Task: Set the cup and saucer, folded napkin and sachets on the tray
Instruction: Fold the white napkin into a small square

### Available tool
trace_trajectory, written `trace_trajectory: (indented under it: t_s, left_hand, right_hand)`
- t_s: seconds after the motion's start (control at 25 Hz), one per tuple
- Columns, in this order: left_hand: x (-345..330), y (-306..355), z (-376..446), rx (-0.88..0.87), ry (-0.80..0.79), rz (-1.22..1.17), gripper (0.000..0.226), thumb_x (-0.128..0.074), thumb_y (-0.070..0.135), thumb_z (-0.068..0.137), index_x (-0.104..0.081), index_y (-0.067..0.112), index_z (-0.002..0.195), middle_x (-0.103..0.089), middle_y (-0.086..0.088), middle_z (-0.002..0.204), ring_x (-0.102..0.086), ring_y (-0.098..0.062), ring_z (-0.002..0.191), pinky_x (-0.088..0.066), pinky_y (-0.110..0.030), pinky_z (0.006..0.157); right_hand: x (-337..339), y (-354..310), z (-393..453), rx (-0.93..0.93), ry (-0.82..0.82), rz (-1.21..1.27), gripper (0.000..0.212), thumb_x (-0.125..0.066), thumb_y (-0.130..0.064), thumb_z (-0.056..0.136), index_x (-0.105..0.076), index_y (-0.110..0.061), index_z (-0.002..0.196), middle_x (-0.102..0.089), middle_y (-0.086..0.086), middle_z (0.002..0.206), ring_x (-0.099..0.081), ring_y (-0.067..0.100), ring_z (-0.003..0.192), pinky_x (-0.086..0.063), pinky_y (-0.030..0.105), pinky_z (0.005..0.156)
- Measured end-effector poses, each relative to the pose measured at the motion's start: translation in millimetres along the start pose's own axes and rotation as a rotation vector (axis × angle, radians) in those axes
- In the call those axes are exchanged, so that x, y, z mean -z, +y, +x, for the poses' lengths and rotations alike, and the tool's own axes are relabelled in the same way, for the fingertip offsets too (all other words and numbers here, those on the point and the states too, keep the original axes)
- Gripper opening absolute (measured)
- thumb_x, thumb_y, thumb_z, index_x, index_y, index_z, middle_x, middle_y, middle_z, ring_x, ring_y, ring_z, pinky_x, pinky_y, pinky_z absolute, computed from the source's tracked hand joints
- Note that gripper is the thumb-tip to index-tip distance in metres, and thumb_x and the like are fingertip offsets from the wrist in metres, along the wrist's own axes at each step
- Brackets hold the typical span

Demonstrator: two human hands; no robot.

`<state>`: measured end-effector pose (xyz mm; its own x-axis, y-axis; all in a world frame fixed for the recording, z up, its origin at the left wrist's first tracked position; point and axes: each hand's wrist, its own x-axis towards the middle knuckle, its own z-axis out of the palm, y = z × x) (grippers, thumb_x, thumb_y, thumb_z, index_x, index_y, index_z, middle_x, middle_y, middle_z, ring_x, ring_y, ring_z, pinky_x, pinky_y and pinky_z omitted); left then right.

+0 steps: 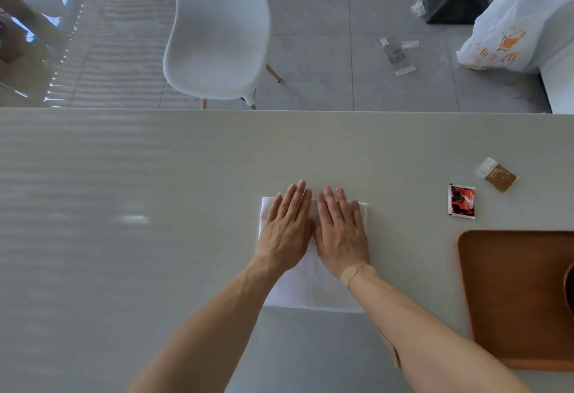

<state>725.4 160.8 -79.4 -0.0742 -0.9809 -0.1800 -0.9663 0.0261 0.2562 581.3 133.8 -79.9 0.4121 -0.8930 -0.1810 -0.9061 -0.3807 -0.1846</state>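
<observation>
A white napkin lies flat on the pale table, near the middle. My left hand and my right hand rest side by side on its far half, palms down and fingers stretched out, holding nothing. A red and black sachet lies to the right of the napkin, and a brown sachet sits a little beyond it. The brown wooden tray is at the right edge, cut off by the frame. A dark curved rim, perhaps the saucer or cup, shows on it at the far right.
The table's far edge runs across the view. Beyond it stands a white chair on a grey tiled floor, with scraps of paper and a white plastic bag at the right.
</observation>
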Motion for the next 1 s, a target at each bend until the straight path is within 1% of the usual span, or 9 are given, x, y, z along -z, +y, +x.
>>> trace_trajectory:
  t_s: [0.12, 0.2, 0.36, 0.48, 0.56, 0.64, 0.76, 0.88, 1.0]
  left_hand:
    - [-8.1, -14.1, 2.5, -0.009, 0.007, 0.058, 0.062, -0.022, 0.042, 0.103, -0.012, 0.011, 0.155, -0.007, -0.008, 0.164, -0.005, -0.022, 0.151, -0.013, -0.043, 0.123]
    - [-8.6, -30.2, -2.8, 0.05, 0.037, 0.079, 0.066, -0.022, 0.047, 0.102, -0.01, 0.009, 0.155, -0.006, -0.009, 0.164, -0.004, -0.022, 0.151, -0.007, -0.039, 0.123]
    - [-4.1, -49.5, -8.6, 0.14, -0.013, 0.085, 0.07, -0.014, 0.051, 0.101, 0.002, 0.011, 0.155, 0.005, -0.007, 0.164, 0.006, -0.02, 0.151, 0.001, -0.036, 0.123]
    - [4.2, -46.0, -5.8, 0.158, -0.098, 0.087, 0.07, -0.006, 0.054, 0.099, 0.016, 0.015, 0.153, 0.018, -0.002, 0.163, 0.018, -0.016, 0.149, 0.008, -0.039, 0.122]
    - [11.5, -38.1, -7.6, 0.179, -0.102, 0.076, 0.069, -0.006, 0.052, 0.099, 0.019, 0.015, 0.152, 0.022, 0.0, 0.162, 0.019, -0.016, 0.149, 0.012, -0.044, 0.121]
    - [14.3, -21.5, -19.6, 0.153, -0.034, 0.031, 0.066, -0.012, 0.047, 0.102, 0.01, 0.014, 0.154, 0.015, -0.001, 0.163, 0.015, -0.016, 0.15, 0.009, -0.044, 0.122]
    - [-1.3, 13.1, -52.1, 0.037, 0.062, -0.053, 0.06, -0.021, 0.038, 0.104, -0.008, 0.01, 0.156, -0.003, -0.007, 0.165, 0.0, -0.02, 0.152, -0.004, -0.043, 0.123]
    - [-22.6, 33.9, -81.7, 0.036, 0.063, -0.056, 0.056, -0.025, 0.031, 0.103, -0.021, 0.006, 0.153, -0.013, -0.011, 0.163, -0.014, -0.024, 0.15, -0.014, -0.048, 0.122]
    - [-30.5, 34.7, -90.9, 0.065, 0.039, -0.062, 0.056, -0.025, 0.033, 0.103, -0.028, 0.006, 0.151, -0.02, -0.011, 0.161, -0.02, -0.024, 0.149, -0.017, -0.044, 0.118]
  right_hand:
    - [-11.2, 15.2, 0.9, -0.006, 0.005, -0.033, 0.063, -0.02, -0.047, 0.099, -0.013, -0.017, 0.154, -0.011, 0.001, 0.163, -0.01, 0.024, 0.15, -0.009, 0.048, 0.122]
    - [-14.2, 26.9, -0.1, -0.029, 0.037, -0.029, 0.068, -0.024, -0.052, 0.097, -0.013, -0.017, 0.155, -0.011, 0.001, 0.163, -0.009, 0.024, 0.15, -0.008, 0.048, 0.121]
    - [-12.8, 37.3, 0.2, -0.093, 0.021, 0.013, 0.072, -0.024, -0.053, 0.095, -0.01, -0.016, 0.155, -0.008, 0.003, 0.164, -0.002, 0.024, 0.151, -0.005, 0.051, 0.121]
    - [-7.5, 34.5, 0.2, -0.105, -0.028, -0.012, 0.071, -0.024, -0.053, 0.097, -0.001, -0.016, 0.155, 0.0, 0.003, 0.164, 0.006, 0.023, 0.15, -0.001, 0.055, 0.121]
    - [0.4, 31.0, -0.6, -0.115, -0.057, -0.005, 0.069, -0.023, -0.051, 0.099, 0.002, -0.017, 0.154, 0.005, 0.002, 0.164, 0.011, 0.024, 0.15, 0.008, 0.057, 0.119]
    - [7.3, 24.5, -10.1, -0.034, -0.016, -0.001, 0.063, -0.023, -0.047, 0.101, -0.007, -0.019, 0.155, 0.0, 0.004, 0.164, 0.006, 0.026, 0.151, 0.009, 0.056, 0.119]
    - [-4.8, 4.7, -45.6, 0.129, 0.079, -0.01, 0.058, -0.032, -0.039, 0.101, -0.021, -0.017, 0.154, -0.014, 0.005, 0.163, -0.007, 0.028, 0.151, -0.008, 0.055, 0.119]
    - [-29.1, -4.7, -83.1, 0.099, 0.041, -0.016, 0.059, -0.034, -0.032, 0.099, -0.021, -0.014, 0.153, -0.011, 0.006, 0.163, -0.009, 0.029, 0.15, -0.014, 0.053, 0.118]
    - [-35.4, -1.6, -91.6, 0.065, 0.002, -0.036, 0.058, -0.029, -0.036, 0.101, -0.018, -0.014, 0.154, -0.01, 0.005, 0.163, -0.009, 0.027, 0.15, -0.018, 0.052, 0.118]
